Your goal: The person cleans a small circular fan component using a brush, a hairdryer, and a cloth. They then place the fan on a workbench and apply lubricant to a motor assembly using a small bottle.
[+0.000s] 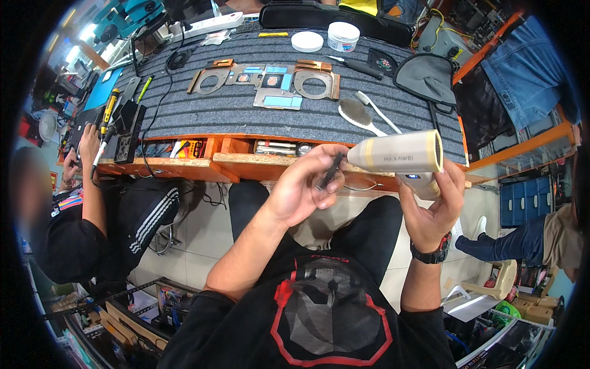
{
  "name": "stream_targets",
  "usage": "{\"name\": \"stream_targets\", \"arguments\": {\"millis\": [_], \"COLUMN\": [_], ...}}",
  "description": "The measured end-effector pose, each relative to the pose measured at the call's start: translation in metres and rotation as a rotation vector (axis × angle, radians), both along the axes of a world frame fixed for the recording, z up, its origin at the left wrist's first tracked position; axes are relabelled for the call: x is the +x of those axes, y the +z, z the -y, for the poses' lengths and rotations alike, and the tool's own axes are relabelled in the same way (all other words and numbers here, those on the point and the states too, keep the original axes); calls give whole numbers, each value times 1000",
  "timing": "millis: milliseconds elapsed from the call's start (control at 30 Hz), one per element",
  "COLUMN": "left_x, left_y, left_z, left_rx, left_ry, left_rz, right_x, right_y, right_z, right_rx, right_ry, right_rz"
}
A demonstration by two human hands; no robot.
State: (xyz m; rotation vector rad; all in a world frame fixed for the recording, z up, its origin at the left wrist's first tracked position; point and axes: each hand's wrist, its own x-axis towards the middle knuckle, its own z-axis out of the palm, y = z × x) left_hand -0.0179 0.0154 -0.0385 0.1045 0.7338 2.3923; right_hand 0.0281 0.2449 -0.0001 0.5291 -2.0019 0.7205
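My right hand (433,206), with a watch at the wrist, is closed round the grip of a beige handheld air blower (393,152). The blower's narrow nozzle points left at my left hand (307,187). Pinched in the fingers of that hand is a small dark round part (332,172), thin at the edge and partly hidden by the fingers. Both hands are above my lap, just in front of the bench edge. On the grey striped mat lies a copper-and-metal heatsink plate (270,82) with two round openings and blue pads.
A soft brush (355,114) and a toothbrush (376,109) lie behind the blower. Farther back are a white tub (343,37), its lid (307,42) and a black-handled tool (359,66). Drawers (258,161) stand partly open below the mat. At left, another person's hand (90,144) works.
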Motion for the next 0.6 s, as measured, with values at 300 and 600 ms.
{"name": "stream_targets", "arguments": {"millis": [300, 600], "left_x": [5, 10], "left_y": [2, 11], "left_z": [-1, -3], "left_rx": [-422, -327], "left_ry": [259, 185], "left_rz": [-311, -289], "right_x": [5, 4], "right_y": [2, 5], "right_z": [-12, -8], "right_rx": [143, 87], "right_ry": [9, 48], "right_rz": [-5, -28]}}
